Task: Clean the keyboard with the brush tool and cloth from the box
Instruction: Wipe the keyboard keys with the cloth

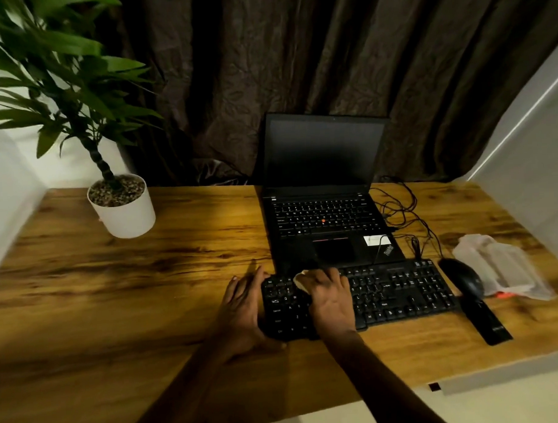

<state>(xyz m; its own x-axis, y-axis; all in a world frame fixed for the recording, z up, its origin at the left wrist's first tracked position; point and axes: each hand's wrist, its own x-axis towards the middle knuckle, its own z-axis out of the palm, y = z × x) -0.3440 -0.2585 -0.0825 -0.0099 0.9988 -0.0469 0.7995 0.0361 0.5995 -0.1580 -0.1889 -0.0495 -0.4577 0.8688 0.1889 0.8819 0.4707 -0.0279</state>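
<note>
- Black keyboard [399, 289] on the counter [115, 298], I see left hand [243, 304] flat against its end
- right hand [329, 294], fingers flat, pressing pale cloth [300, 279] onto keys

A home desk nook: a wood-grain desk [141, 300] with an open ThinkPad laptop [323, 164] just beyond the right hand [329, 297], a computer mouse [463, 278] to that hand's right, a potted plant [121, 208] far to its left, and a dark curtain [296, 50] behind.
</note>
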